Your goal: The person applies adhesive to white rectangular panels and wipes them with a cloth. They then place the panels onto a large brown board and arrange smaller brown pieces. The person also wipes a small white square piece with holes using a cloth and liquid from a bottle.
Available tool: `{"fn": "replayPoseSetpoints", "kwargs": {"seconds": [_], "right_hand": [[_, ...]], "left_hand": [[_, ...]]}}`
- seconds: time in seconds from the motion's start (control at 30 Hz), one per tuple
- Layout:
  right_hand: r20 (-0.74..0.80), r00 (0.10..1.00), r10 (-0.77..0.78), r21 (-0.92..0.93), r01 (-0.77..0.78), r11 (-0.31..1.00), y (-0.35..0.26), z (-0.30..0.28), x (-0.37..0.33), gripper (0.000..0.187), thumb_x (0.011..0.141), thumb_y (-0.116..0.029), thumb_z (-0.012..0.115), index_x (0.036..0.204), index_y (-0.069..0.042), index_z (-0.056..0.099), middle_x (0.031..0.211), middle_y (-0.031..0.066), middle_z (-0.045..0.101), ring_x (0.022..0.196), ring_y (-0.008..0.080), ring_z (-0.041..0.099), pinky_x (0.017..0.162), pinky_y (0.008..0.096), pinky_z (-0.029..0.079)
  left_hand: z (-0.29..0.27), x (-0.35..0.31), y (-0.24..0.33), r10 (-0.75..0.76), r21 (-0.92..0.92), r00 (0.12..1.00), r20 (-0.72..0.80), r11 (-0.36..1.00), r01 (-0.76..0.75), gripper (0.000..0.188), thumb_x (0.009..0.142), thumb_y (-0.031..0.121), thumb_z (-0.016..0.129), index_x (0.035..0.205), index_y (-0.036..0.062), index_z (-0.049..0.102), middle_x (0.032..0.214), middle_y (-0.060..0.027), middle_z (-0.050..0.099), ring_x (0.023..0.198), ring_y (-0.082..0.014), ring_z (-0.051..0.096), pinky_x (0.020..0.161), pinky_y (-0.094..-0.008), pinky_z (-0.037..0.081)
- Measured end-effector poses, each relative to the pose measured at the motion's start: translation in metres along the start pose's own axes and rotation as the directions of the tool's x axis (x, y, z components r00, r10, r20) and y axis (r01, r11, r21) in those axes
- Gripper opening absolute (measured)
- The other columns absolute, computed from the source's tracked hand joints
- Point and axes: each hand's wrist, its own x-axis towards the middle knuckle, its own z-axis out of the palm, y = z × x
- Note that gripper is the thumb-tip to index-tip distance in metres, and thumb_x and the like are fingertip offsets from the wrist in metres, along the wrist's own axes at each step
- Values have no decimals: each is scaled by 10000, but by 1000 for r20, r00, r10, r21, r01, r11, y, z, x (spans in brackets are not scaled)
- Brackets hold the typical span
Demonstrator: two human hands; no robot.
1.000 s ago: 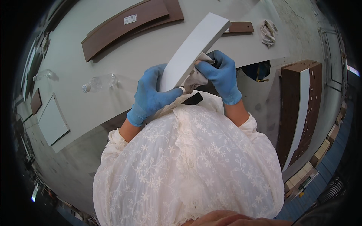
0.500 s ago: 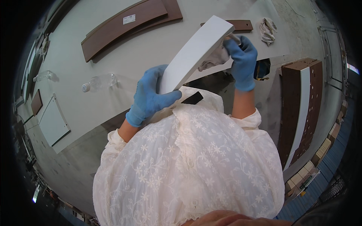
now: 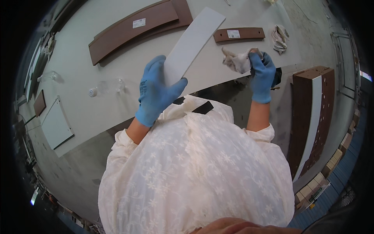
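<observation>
Left hand: the blue-gloved left hand [image 3: 159, 89] is clamped on the near end of a white board [image 3: 193, 45], thumb along the right edge, the other fingers around the left edge and partly hidden.
Right hand: the blue-gloved right hand [image 3: 261, 75] is closed on a bunched, stained cloth [image 3: 238, 62], pinching it between thumb and fingers; most of the cloth hangs out to the left, apart from the board.
White board, place: in the left hand, in front of the person's chest and over the bench [image 3: 132, 66].
White board, direction: its long axis slants from lower left to upper right; the far end points away from the person and to the right, and the broad white face shows to the camera.
Beyond the board: two curved brown panels [image 3: 156, 18] overlap on the bench to the left of its far end; a short brown strip [image 3: 249, 33] with a label lies to the right.
Far right of bench: a crumpled pale cloth [image 3: 279, 40] lies near the short strip.
Left of bench: a clear bottle [image 3: 102, 87] lies on its side, cap toward the left.
Right side: a tall brown stack [image 3: 302, 117] has a white strip [image 3: 313, 107] along it.
</observation>
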Motion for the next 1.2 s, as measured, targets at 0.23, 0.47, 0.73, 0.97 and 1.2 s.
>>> {"fn": "replayPoseSetpoints", "kwargs": {"seconds": [0.23,0.47,0.73,0.97,1.2], "right_hand": [[133,988,-82,-358,125,925,100,-4,27,344,909,-263,791,1108,-3,685,1023,111,712,902,202,701,820,328,570],[455,881,-132,-837,474,273,182,32,5,804,811,-519,777,1452,-84,559,1625,242,382,1516,423,352,1227,615,251],[848,462,-259,-376,869,321,208,46,-37,584,859,-338,751,1375,-98,618,1613,198,436,1517,397,384,1246,611,273],[808,465,-362,-327,864,382,203,39,-15,366,877,-114,670,1241,-77,683,1439,124,633,1358,303,589,1183,493,422],[412,911,10,-289,120,950,180,39,4,257,1026,-126,575,1243,-59,696,1133,134,763,1003,241,764,827,343,594]], "left_hand": [[10,38,-23,75,142,997,-8,987,-73,687,712,318,848,1224,-75,615,1340,-251,605,1190,-390,621,961,-447,548],[47,57,-48,54,282,998,-12,958,-48,639,717,299,869,1193,-56,633,1401,-215,589,1194,-352,642,975,-411,554],[82,60,-67,54,294,998,-21,955,-45,666,715,312,885,1202,-61,624,1390,-223,595,1218,-357,632,989,-409,551],[95,64,-71,8,311,1000,-16,950,-3,677,715,316,891,1207,-62,620,1389,-229,598,1238,-363,622,1004,-414,544],[105,59,-93,-6,336,1000,-6,942,8,696,710,322,897,1221,-57,614,1398,-234,603,1233,-377,628,1016,-424,540]]}}
